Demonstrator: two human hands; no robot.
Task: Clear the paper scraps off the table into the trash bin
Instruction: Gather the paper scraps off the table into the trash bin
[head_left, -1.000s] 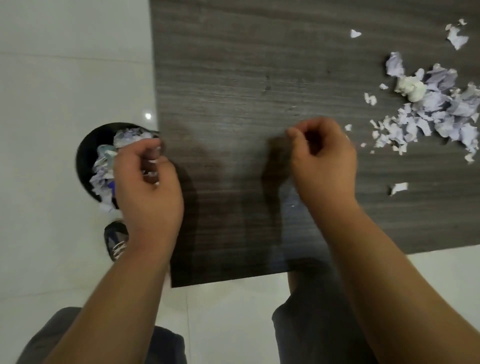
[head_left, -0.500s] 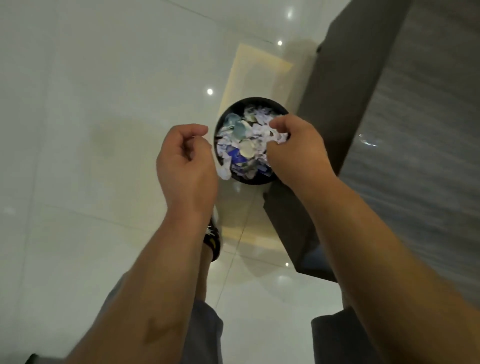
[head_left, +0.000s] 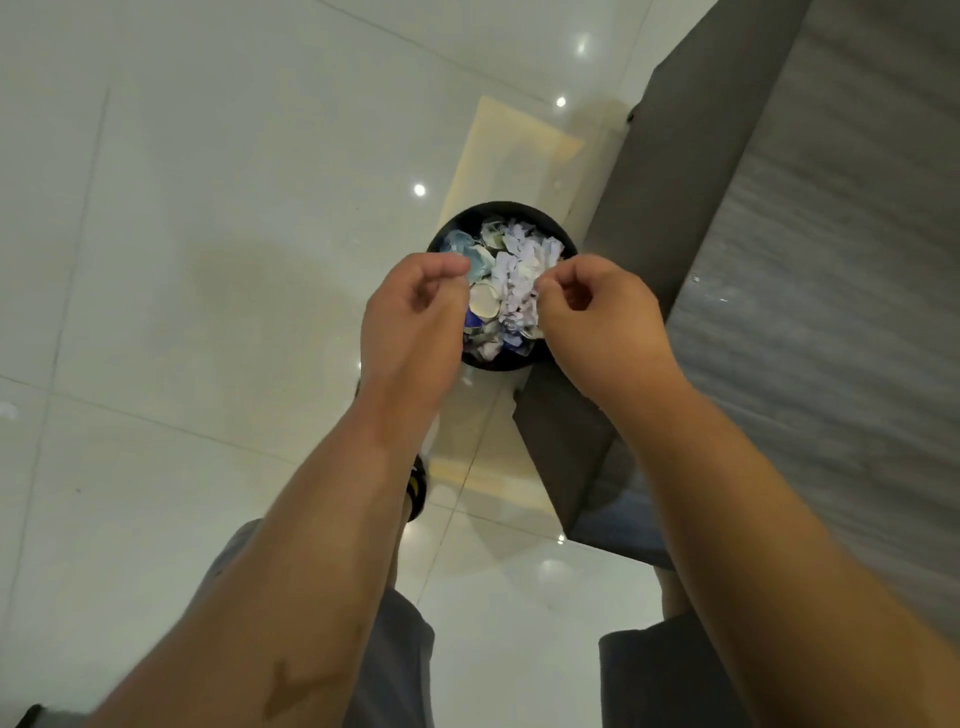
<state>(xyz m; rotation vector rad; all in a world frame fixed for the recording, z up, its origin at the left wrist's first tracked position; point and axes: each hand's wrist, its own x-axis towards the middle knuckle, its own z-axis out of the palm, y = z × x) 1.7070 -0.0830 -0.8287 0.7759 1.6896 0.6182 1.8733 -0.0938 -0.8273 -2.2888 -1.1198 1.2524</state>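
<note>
While both hands hover over the round black trash bin (head_left: 519, 210) on the pale floor, the left hand (head_left: 415, 322) curls loosely, pinching nothing I can see. Right hand (head_left: 597, 317) is curled too, fingertips together, contents unclear; paper scraps (head_left: 511, 275) fill the bin, left of the dark table (head_left: 831, 260)

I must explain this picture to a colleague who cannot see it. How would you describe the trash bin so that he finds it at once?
Start from the dark grey table on the right and go to its left edge. There, on the pale tiled floor, stands the trash bin, just beyond both hands. It is the only round black thing, filled to the rim with white, lilac and blue paper scraps.
</note>
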